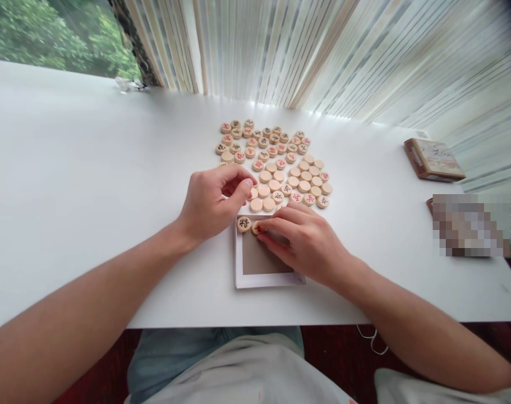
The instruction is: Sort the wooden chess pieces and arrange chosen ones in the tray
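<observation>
Several round wooden chess discs [276, 163] with red or black characters lie in loose rows on the white table [91, 185]. In front of them sits a shallow white box [263, 280] with a brown floor. One disc with a black character [244, 224] lies in the box's far left corner. My right hand [299, 238] rests over the box, its fingertips pinching a second disc [256, 227] right beside the first. My left hand [211, 199] is curled at the near left edge of the disc group, thumb and fingers closed on a disc that is mostly hidden.
A brown printed box lid [434, 160] lies at the far right of the table, with a blurred-out object [468, 224] nearer me. Striped curtains hang behind the table and a window with trees shows at the far left. My lap is below the table's front edge.
</observation>
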Demonstrator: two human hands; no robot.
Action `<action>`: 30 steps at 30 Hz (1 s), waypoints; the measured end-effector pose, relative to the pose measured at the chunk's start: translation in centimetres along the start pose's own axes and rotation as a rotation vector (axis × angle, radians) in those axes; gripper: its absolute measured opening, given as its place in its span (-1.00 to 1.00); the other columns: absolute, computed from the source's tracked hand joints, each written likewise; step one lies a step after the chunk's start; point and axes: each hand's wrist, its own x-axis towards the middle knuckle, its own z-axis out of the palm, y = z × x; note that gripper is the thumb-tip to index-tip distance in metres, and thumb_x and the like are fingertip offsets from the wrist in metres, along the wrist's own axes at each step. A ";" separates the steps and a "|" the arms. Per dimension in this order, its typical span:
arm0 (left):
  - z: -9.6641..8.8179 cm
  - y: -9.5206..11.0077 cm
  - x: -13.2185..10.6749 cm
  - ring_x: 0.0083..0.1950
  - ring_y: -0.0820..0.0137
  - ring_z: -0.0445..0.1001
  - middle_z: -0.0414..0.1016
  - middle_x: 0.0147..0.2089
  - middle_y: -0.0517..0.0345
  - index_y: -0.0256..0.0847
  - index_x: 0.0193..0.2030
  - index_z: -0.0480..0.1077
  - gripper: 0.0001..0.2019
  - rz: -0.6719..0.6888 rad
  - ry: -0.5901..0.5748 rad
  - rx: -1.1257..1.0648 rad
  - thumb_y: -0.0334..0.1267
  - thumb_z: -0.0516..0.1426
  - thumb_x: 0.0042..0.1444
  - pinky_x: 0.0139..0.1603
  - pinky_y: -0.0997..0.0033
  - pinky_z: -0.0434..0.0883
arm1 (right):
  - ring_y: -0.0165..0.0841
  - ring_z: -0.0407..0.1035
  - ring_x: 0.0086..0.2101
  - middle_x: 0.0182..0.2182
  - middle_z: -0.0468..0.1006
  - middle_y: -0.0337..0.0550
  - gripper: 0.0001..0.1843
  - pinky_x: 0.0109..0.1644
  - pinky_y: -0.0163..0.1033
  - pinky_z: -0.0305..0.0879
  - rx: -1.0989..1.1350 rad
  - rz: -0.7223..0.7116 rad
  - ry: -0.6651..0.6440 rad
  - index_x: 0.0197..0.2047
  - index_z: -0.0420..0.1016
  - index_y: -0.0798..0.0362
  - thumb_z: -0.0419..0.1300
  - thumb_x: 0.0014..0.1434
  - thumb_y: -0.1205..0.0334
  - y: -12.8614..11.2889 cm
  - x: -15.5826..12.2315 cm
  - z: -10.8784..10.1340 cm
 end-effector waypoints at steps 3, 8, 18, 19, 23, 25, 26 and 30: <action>-0.1 0.2 -0.1 -0.36 0.38 0.63 0.66 -0.34 0.14 -0.24 -0.21 0.58 -0.83 -0.001 0.001 0.023 -0.26 0.17 0.31 -0.28 0.46 0.58 | -0.24 0.40 -0.31 -0.34 0.62 -0.05 -0.74 -0.18 -0.14 0.34 0.006 0.000 0.030 -0.16 0.67 0.08 0.15 0.48 0.24 0.0 0.0 0.3; -0.2 0.4 -0.2 -0.41 0.40 0.62 0.64 -0.40 0.18 -0.24 -0.21 0.59 -0.85 0.030 -0.006 0.067 -0.28 0.17 0.31 -0.33 0.47 0.54 | -0.24 0.41 -0.32 -0.36 0.64 -0.04 -0.74 -0.18 -0.14 0.35 0.002 -0.015 0.075 -0.19 0.67 0.11 0.17 0.47 0.27 -0.2 0.2 0.7; -0.4 0.6 -0.2 -0.44 0.41 0.63 0.64 -0.41 0.21 -0.21 -0.24 0.56 -0.85 0.022 -0.024 0.062 -0.28 0.16 0.33 -0.38 0.51 0.51 | -0.26 0.37 -0.33 -0.36 0.62 -0.08 -0.75 -0.21 -0.17 0.32 0.010 -0.016 0.086 -0.18 0.65 0.07 0.14 0.48 0.28 -0.3 0.2 0.9; -0.5 0.6 -0.2 -0.44 0.42 0.62 0.64 -0.41 0.21 -0.21 -0.23 0.56 -0.84 0.022 -0.028 0.063 -0.27 0.16 0.33 -0.38 0.51 0.51 | -0.25 0.37 -0.33 -0.36 0.62 -0.08 -0.76 -0.21 -0.16 0.31 0.016 -0.013 0.092 -0.18 0.65 0.07 0.15 0.48 0.29 -0.4 0.2 1.0; -0.7 0.6 -0.3 -0.45 0.42 0.59 0.64 -0.37 0.18 -0.20 -0.25 0.55 -0.81 0.030 -0.027 0.106 -0.26 0.13 0.35 -0.39 0.51 0.50 | -0.24 0.36 -0.33 -0.36 0.60 -0.09 -0.81 -0.24 -0.16 0.29 0.059 -0.006 0.122 -0.14 0.64 0.08 0.17 0.44 0.32 -0.6 0.3 0.9; -0.8 0.6 -0.2 -0.44 0.42 0.59 0.65 -0.38 0.19 -0.20 -0.25 0.56 -0.80 0.060 -0.013 0.131 -0.28 0.12 0.35 -0.37 0.50 0.51 | -0.23 0.35 -0.35 -0.37 0.59 -0.10 -0.82 -0.27 -0.16 0.28 0.073 -0.008 0.150 -0.13 0.64 0.09 0.18 0.42 0.33 -0.7 0.4 0.9; -1.0 0.6 -0.1 -0.44 0.41 0.59 0.65 -0.38 0.19 -0.20 -0.24 0.56 -0.81 0.070 -0.004 0.145 -0.28 0.12 0.35 -0.36 0.49 0.52 | -0.24 0.34 -0.35 -0.38 0.59 -0.10 -0.82 -0.28 -0.16 0.27 0.076 -0.006 0.165 -0.15 0.64 0.09 0.18 0.41 0.33 -0.7 0.4 0.8; -1.8 0.4 0.4 -0.39 0.37 0.61 0.67 -0.36 0.16 -0.20 -0.23 0.57 -0.80 0.071 0.049 0.212 -0.24 0.13 0.35 -0.31 0.43 0.53 | -0.24 0.34 -0.37 -0.41 0.57 -0.11 -0.84 -0.27 -0.15 0.27 0.093 0.007 0.227 -0.18 0.64 0.08 0.21 0.39 0.32 -0.4 0.5 0.5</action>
